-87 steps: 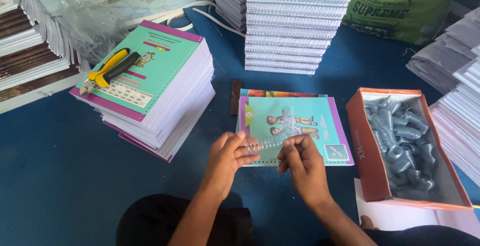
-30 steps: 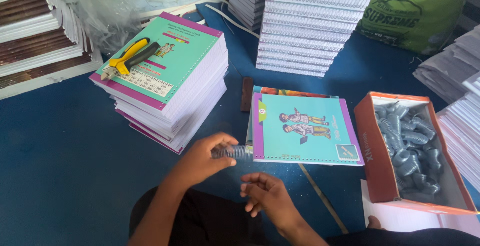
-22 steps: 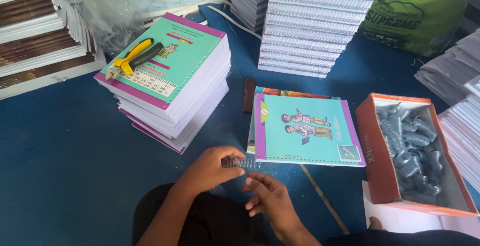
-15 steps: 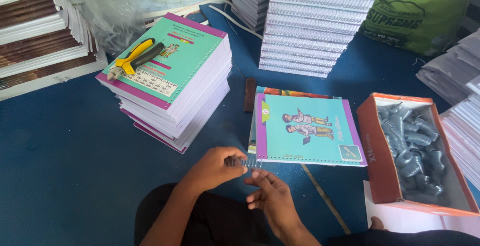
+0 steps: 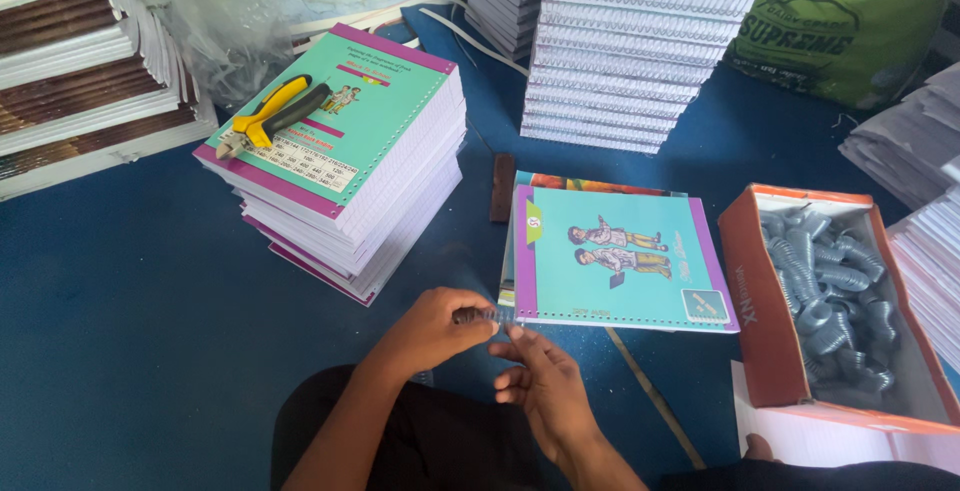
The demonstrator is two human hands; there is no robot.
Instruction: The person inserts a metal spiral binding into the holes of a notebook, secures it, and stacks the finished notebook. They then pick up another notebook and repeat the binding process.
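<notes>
The left hand (image 5: 432, 328) pinches one end of a small grey spiral wire (image 5: 484, 317) with its fingers closed on it. The right hand (image 5: 540, 383) sits just beside it, a little below, with its fingertips touching the other end of the wire; whether it really grips the wire cannot be told. The wire lies at the left corner of one teal notebook (image 5: 615, 259), just above the right hand. That notebook rests on the blue floor (image 5: 120, 331) on top of at least one more book.

Up and to the left of the left hand stands one stack of teal notebooks (image 5: 345, 166). One pair of yellow and black pliers (image 5: 268, 118) lies on top of it. Far above both hands is one tall pile of bound books (image 5: 640, 46). To the right of the right hand is one orange box (image 5: 830, 321) full of grey spiral wires, too many to count. One green sack (image 5: 850, 21) sits far up on the right.
</notes>
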